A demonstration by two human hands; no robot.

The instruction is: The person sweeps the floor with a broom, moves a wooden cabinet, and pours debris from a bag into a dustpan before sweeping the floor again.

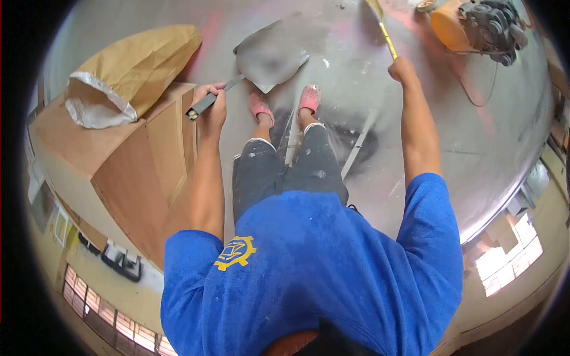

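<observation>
My left hand (211,105) grips the dark metal handle of a grey dustpan (270,53), whose flat pan rests on the dusty concrete floor just ahead of my pink sandals (285,102). My right hand (402,70) is closed around a thin yellow broom handle (386,37) that runs up and away toward the top of the view; its head is cut off at the frame edge. Both arms are stretched forward over my legs in dark shorts.
A wooden cabinet (127,160) stands close on my left with a brown paper sack (133,68) lying on top. An orange machine with a black motor (478,24) sits at the far right, a cable trailing over the floor. Thin metal strips (356,151) lie by my feet.
</observation>
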